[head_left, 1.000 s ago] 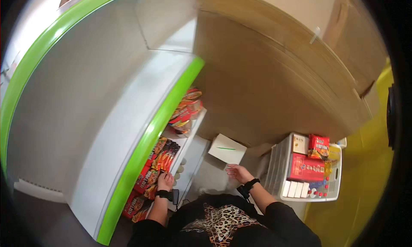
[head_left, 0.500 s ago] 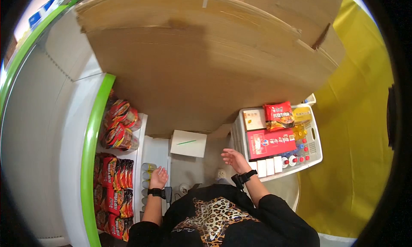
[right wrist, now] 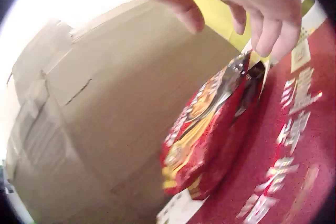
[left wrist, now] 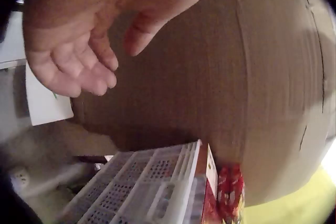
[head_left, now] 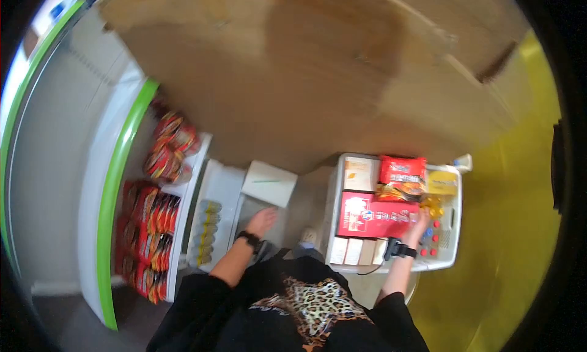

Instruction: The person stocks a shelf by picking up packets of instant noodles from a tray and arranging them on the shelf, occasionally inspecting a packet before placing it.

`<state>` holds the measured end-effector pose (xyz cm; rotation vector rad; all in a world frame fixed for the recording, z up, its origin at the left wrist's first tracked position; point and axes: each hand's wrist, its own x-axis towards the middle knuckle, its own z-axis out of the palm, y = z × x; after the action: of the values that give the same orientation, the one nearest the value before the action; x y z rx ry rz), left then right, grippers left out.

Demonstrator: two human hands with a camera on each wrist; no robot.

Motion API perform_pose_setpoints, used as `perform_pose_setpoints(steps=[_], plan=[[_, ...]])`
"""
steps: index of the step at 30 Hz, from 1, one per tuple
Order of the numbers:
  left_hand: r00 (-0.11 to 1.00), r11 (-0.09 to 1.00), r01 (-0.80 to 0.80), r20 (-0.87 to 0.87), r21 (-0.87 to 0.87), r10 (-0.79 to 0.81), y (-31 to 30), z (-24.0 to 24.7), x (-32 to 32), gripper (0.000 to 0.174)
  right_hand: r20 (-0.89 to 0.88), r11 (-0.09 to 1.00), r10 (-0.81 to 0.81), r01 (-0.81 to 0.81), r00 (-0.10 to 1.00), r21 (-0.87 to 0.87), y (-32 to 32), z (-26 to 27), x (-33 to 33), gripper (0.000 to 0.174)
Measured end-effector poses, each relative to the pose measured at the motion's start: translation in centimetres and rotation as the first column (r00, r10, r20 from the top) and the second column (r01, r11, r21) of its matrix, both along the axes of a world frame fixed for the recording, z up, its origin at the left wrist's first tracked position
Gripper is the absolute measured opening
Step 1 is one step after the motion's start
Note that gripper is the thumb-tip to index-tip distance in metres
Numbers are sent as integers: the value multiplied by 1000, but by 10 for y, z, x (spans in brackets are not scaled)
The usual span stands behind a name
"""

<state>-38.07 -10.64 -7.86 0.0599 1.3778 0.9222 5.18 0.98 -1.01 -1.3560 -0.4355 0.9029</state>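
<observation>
My right hand (head_left: 417, 226) reaches over the white plastic basket (head_left: 456, 229), its fingertips beside the small yellow-topped bottles (head_left: 435, 206). Under its wrist lies a red gift box (head_left: 358, 214). A red instant noodle packet (head_left: 402, 171) rests on that box. In the right wrist view, the loosely bent fingers (right wrist: 266, 37) hang right at the packet's end, with the thumb apart from them. My left hand (head_left: 262, 221) hovers near a white box (head_left: 269, 184), holding nothing. The left wrist view shows its fingers (left wrist: 79, 66) loosely curled and the thumb apart.
On the left stands a green-edged shelf (head_left: 125, 141) with cup noodles (head_left: 165, 163), noodle packets (head_left: 150, 214) and, lower down, several cans (head_left: 208, 223). A cardboard wall (head_left: 257, 89) closes the far side. A yellow curtain (head_left: 507, 229) hangs at the right.
The view has swung rightward from the shelf. My right hand has moved right, over the basket and to the bottles. My left hand has drawn away from the shelf toward the white box.
</observation>
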Motion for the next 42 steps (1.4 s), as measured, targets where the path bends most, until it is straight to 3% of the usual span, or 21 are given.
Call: perform_pose_setpoints(steps=[1, 2, 6, 8, 9, 11, 12, 13, 15, 17, 19, 27, 31, 32, 33, 34, 35, 37, 39, 40, 42], plan=[[1000, 1000, -27, -16, -3, 27, 2, 3, 16, 36, -19, 987, 140, -141, 990, -75, 13, -48, 44, 48], [1000, 998, 19, 4, 53, -19, 3, 1, 27, 35, -6, 977, 116, -115, 993, -179, 17, -29, 33, 60], [994, 984, 100, 26, 147, -105, 3, -3, 67, 33, -7, 957, 231, -228, 973, -181, 29, -37, 25, 61], [952, 949, 306, -42, 80, -304, 6, 22, 81, 34, 132, 966, 199, -171, 971, -196, 32, -49, 27, 53], [954, 951, 299, -47, 83, -296, 8, 22, 83, 34, 130, 965, 206, -180, 970, -191, 32, -54, 29, 53], [936, 937, 347, -67, 36, -344, 8, 20, 84, 35, 10, 944, 128, -119, 992, -308, 29, -57, 25, 41], [939, 940, 340, -67, 38, -337, 5, 16, 83, 35, -63, 967, 57, -71, 996, -245, 27, -59, 20, 32], [951, 951, 306, -59, 53, -303, 3, 12, 81, 35, -61, 967, 68, -81, 996, -243, 23, -55, 13, 32], [966, 964, 256, -49, 72, -253, -2, 4, 81, 36, -371, 970, 207, -238, 905, -39, 18, -46, 8, 14], [971, 973, 226, -93, 48, -221, -8, 1, 79, 37, -398, 958, 249, -285, 883, -34, 9, -43, 8, 11], [980, 979, 192, -67, 67, -188, -15, 0, 76, 38, -512, 885, 423, -463, 748, 54, -3, -30, -1, 11], [965, 951, 262, -39, 163, -259, -22, 20, 72, 54, -626, 686, 562, -727, 541, -12, -42, -23, -60, 14], [971, 957, 223, 50, 184, -235, -25, 40, 68, 59, -615, 387, 744, -919, 259, 81, -64, -24, -118, 22], [963, 930, 128, 182, 345, -200, -27, 29, 70, 58, -599, 291, 777, -954, 194, 69, -69, -12, -136, 26], [931, 875, 14, 313, 484, -188, -26, 18, 69, 57, -596, 305, 777, -949, 204, 73, -73, -18, -148, 28], [959, 925, 98, 213, 366, -185, -43, 56, 54, 48, -572, 267, 798, -962, 190, 53, -73, -30, -154, 29], [970, 925, 92, 176, 369, -166, -51, 40, 46, 41, -550, 230, 817, -973, 175, 32, -75, -25, -167, 30], [942, 910, -51, 321, 411, -92, -68, 22, 27, 35, -550, 170, 825, -985, 126, 29, -72, -17, -183, 28], [916, 914, -107, 397, 393, -63, -80, 15, 6, 34, -379, 2, 925, -999, 19, -46, -70, -23, -193, 26], [880, 918, -154, 474, 366, -41, -86, 16, -4, 34, -471, 3, 882, -999, -13, 35, -79, 6, -218, 22], [914, 887, -174, 406, 427, -16, -101, 34, -31, 33, -475, -11, 880, -1000, -17, 15, -87, 4, -244, 27]])
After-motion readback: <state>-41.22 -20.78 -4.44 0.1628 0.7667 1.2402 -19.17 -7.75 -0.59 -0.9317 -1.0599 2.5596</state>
